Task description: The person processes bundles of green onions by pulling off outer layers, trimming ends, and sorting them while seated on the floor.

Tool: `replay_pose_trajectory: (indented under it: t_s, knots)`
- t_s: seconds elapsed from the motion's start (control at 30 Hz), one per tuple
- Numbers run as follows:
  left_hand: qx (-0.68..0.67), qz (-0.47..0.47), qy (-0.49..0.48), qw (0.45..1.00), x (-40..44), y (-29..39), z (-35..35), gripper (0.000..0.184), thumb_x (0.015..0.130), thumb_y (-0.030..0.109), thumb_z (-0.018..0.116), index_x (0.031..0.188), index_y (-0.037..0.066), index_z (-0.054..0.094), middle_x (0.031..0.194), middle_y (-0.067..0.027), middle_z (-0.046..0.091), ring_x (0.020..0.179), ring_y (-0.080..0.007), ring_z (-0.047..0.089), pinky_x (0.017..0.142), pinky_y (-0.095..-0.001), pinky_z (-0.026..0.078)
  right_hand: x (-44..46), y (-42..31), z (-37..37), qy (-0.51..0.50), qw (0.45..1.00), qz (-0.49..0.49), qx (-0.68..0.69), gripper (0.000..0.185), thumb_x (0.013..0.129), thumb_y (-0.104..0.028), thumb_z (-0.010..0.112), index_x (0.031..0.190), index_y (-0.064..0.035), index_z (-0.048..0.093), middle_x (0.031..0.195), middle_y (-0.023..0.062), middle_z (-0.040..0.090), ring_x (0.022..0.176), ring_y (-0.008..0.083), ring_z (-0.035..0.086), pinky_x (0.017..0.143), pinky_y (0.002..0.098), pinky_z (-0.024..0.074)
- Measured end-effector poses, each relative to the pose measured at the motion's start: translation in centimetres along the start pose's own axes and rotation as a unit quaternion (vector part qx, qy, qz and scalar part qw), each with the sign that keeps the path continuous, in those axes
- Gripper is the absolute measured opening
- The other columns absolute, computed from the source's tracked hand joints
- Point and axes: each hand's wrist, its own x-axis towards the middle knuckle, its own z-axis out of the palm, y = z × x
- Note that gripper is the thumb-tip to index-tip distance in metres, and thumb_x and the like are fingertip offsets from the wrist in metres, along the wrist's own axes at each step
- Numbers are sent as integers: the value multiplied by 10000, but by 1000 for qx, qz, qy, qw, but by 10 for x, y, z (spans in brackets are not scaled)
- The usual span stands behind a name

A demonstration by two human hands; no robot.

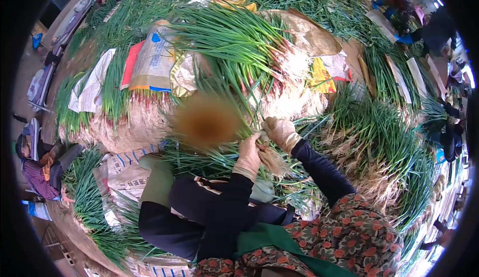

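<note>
My left hand [248, 158], in a pale glove, is closed round a small bunch of green onions [271, 160], whose pale roots hang out to its right. My right hand [282, 133], also gloved, pinches at the same bunch just above and to the right, close to the left fingertips. The green leaves of the bunch run up and left. Beyond both hands lies a large pile of green onions [292, 67] with white and reddish stems and bright roots. A brown blurred spot hides part of the view left of my hands.
Sacks [152, 62] lie over onion piles at the upper left, with a printed sack [128, 177] lower left. More onions [371, 152] are heaped at right. A person in a checked top [41, 177] sits at far left; other people are at the upper right.
</note>
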Motion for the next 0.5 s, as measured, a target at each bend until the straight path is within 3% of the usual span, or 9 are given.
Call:
replay_pose_trajectory:
  t_s: [0.07, 0.1, 0.17, 0.2, 0.23, 0.3, 0.37, 0.43, 0.5]
  knots:
    - [-50, 5, -24, 998, 1, 0, 4, 77, 837, 122, 577, 851, 47, 588, 686, -50, 592, 543, -156, 557, 470, -259, 438, 6, 30, 15, 31, 996, 71, 37, 219, 871, -284, 527, 823, -81, 595, 695, 162, 607, 631, 353, 603, 581, 446, 467]
    - [-78, 33, -89, 992, -1, 5, 7, 79, 834, 116, 579, 874, 47, 582, 711, -48, 589, 553, -146, 548, 468, -250, 440, 9, 41, 11, 38, 990, 127, 43, 213, 873, -282, 526, 856, -87, 610, 723, 161, 623, 637, 344, 613, 587, 437, 477]
    - [-120, 47, -99, 987, -21, 26, 23, 108, 875, 130, 517, 901, 42, 574, 738, -45, 569, 574, -123, 508, 538, -245, 448, 14, 70, 19, -260, 953, 18, -157, 267, 885, -277, 508, 1040, -88, 617, 853, 111, 678, 689, 295, 657, 641, 394, 521]
    - [-76, 62, -25, 995, -20, 31, 25, 108, 867, 158, 539, 927, 73, 568, 761, -29, 575, 579, -111, 504, 534, -255, 453, 14, 75, 15, -283, 953, -51, -99, 271, 885, -275, 508, 1048, -87, 613, 867, 111, 679, 714, 291, 660, 653, 387, 523]
    - [-140, 47, -42, 988, -29, 40, 34, 127, 855, 184, 569, 930, 81, 565, 776, -8, 583, 588, -103, 508, 527, -260, 458, 18, 77, 5, -302, 945, -118, -41, 274, 885, -273, 508, 1057, -85, 609, 881, 110, 680, 739, 287, 663, 664, 381, 524]
    - [-147, 42, -17, 988, -28, 49, 37, 138, 853, 195, 579, 942, 89, 565, 768, 7, 578, 587, -98, 500, 522, -250, 458, 59, 89, 4, -167, 985, 28, 41, 277, 873, -283, 523, 1075, -113, 609, 891, 134, 673, 746, 301, 655, 665, 387, 519]
    - [-144, -15, -68, 987, -17, 46, 22, 150, 845, 229, 603, 923, 106, 568, 733, 10, 551, 580, -104, 508, 528, -254, 462, 97, 77, -26, 75, 995, 68, 20, 302, 871, -283, 518, 1136, -152, 583, 834, 141, 666, 721, 310, 646, 651, 409, 511]
    - [-154, -64, -130, 977, -2, 39, 7, 191, 805, 276, 663, 896, 131, 579, 685, 8, 513, 566, -112, 509, 515, -259, 452, 125, 93, -25, 154, 974, -18, -165, 323, 881, -291, 507, 1187, -205, 556, 774, 147, 646, 652, 315, 630, 592, 433, 494]
    - [-113, -57, -102, 987, 6, 36, 1, 155, 839, 237, 616, 938, 122, 588, 728, -7, 557, 587, -127, 533, 529, -266, 468, 122, 85, -21, -65, 967, 22, -246, 317, 881, -303, 517, 1190, -246, 561, 782, 140, 640, 631, 316, 619, 561, 441, 474]
